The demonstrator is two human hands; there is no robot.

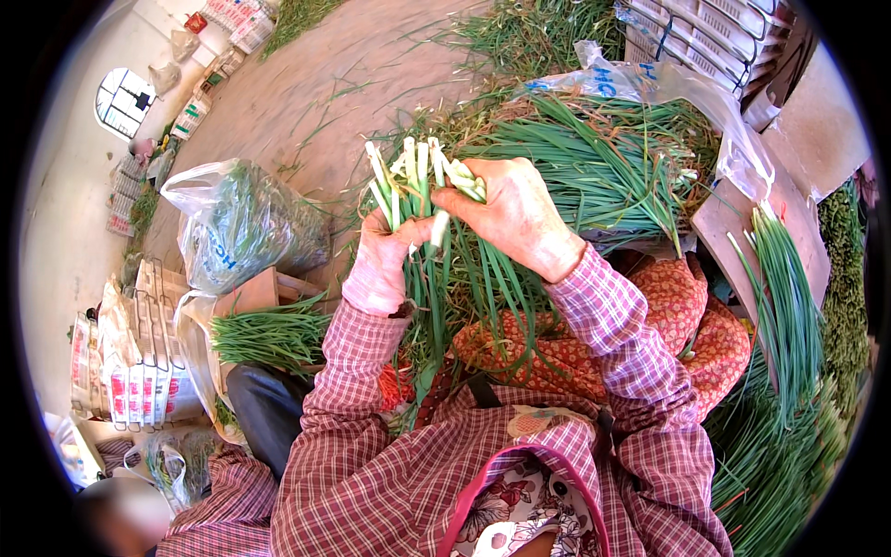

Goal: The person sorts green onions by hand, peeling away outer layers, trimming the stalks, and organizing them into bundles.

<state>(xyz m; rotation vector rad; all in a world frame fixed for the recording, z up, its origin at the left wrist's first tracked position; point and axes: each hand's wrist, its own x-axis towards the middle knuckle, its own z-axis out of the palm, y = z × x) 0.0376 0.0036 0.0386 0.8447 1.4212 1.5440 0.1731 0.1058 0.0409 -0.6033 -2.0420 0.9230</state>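
Observation:
A bunch of green onions (413, 172) stands upright between my hands, pale cut ends upward and long green leaves hanging over my lap. My left hand (379, 269) is wrapped round the bunch below the pale ends. On its right side, my right hand (524, 209) is closed with thumb and fingers on a few pale stalks, which tilt away from the others. A heap of loose long greens (585, 167) lies just beyond my right hand, with dry brown leaves mixed in. Red floral cloth (668, 306) covers my lap beneath the hanging leaves.
A clear plastic bag of greens (246, 227) stands at left, above a bundle of cut greens (264, 336). At right, another long bundle (787, 306) lies against a board (733, 232). White crates (696, 42) are stacked far right. Another person's checked sleeve (218, 501) shows lower left.

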